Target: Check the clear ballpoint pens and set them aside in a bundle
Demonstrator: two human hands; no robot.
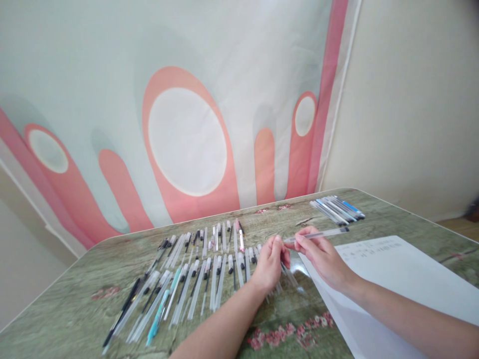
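Note:
A clear-barrelled pen (325,234) with a dark end is held between the fingers of my right hand (324,257), tilted slightly up to the right over the paper's upper left corner. My left hand (270,264) is closed, its thumb and fingers pinched at the pen's left end; its fingertips hide that end. Beneath and around my left hand lie clear pen parts (292,279), partly covered by it. A sheet of white paper (404,294) with small marks along its top lies under my right forearm.
Two rows of clear barrels, caps and refills (198,284) spread across the table's left and middle. Among them are a turquoise pen (159,316) and black pens (121,311). A group of pens (337,209) lies at the back right. Behind the table (67,309) hangs a patterned cloth (187,144).

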